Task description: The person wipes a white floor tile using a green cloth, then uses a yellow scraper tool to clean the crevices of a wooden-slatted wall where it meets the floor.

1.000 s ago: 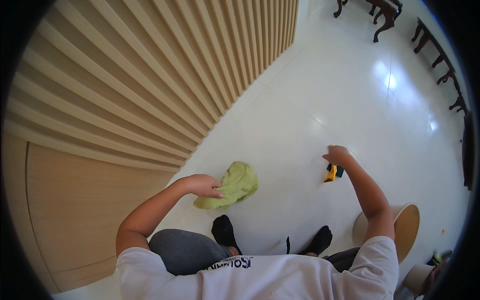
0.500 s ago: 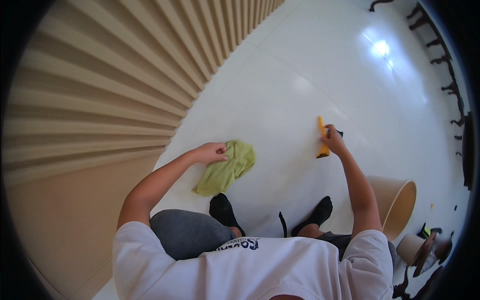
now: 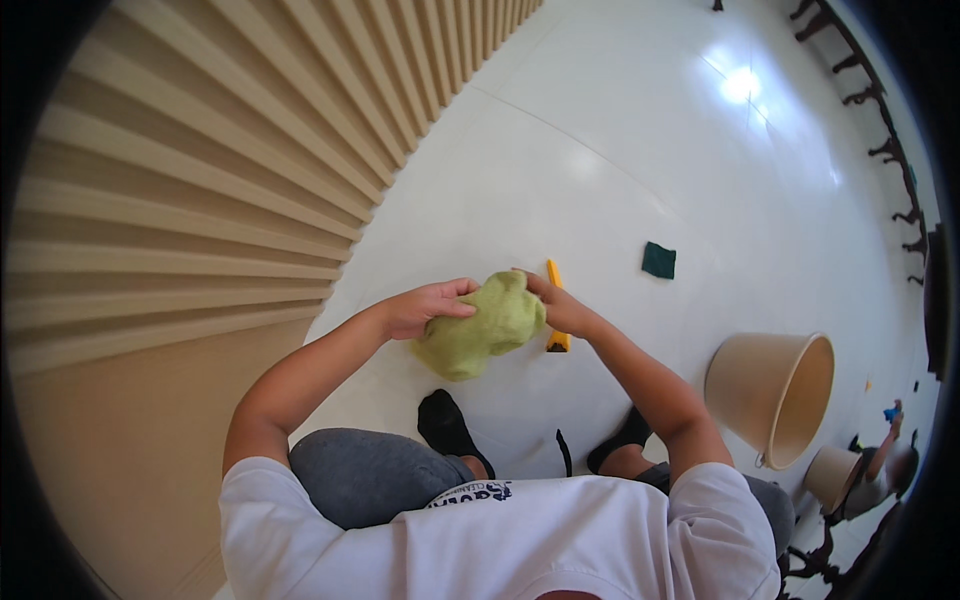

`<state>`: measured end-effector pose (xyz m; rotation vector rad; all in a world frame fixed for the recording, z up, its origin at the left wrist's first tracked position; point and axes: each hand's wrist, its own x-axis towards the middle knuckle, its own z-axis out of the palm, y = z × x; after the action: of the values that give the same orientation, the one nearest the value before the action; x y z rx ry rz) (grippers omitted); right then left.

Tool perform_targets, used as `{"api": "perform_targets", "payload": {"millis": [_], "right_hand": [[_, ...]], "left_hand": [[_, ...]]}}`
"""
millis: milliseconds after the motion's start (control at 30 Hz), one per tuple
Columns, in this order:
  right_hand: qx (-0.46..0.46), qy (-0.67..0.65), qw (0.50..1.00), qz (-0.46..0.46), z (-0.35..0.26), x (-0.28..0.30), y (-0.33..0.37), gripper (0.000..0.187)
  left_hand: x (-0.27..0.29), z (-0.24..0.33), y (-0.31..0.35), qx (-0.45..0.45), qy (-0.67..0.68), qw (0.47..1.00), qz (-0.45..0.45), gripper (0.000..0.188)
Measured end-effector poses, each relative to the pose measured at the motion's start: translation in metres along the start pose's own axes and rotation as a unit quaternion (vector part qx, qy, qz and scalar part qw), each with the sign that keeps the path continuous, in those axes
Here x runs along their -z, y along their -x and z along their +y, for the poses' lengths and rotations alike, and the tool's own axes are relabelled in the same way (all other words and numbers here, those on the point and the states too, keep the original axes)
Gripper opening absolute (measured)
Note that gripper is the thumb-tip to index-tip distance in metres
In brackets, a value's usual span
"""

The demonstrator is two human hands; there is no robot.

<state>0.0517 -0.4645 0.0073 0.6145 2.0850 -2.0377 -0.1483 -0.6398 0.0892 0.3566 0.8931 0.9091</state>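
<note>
A light green cloth (image 3: 485,325) hangs bunched between my two hands, above the floor in front of my feet. My left hand (image 3: 430,308) pinches its left side, thumb on top. At the cloth's right edge, the fingers of my right hand (image 3: 560,306) close on the fabric, partly hidden behind it. A slim yellow tool with a dark, wider end (image 3: 558,342), like a scraper, shows above and below my right hand. Whether that hand also grips it or merely covers it is unclear. To the right, a dark green scouring pad (image 3: 658,260) lies flat on the floor.
A beige bucket (image 3: 745,385) lies tipped on its side at my right. Slatted wooden panelling (image 3: 220,200) rises along the left. Dark carved furniture legs (image 3: 880,120) line the far right. Another person (image 3: 880,475) is beside a second bucket (image 3: 830,475) at the lower right.
My right hand has come left from the pad to the cloth, and the yellow tool has shifted left with it. The cloth is now gathered between both hands; the pad is uncovered.
</note>
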Motion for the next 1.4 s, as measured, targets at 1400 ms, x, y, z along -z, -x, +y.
{"api": "perform_targets", "payload": {"millis": [1400], "right_hand": [[-0.206,0.197,0.951,0.124,0.001,0.029,-0.008,0.028]], "left_hand": [[0.079,-0.002,-0.022,0.135,-0.516,0.832,0.152,0.051]]}}
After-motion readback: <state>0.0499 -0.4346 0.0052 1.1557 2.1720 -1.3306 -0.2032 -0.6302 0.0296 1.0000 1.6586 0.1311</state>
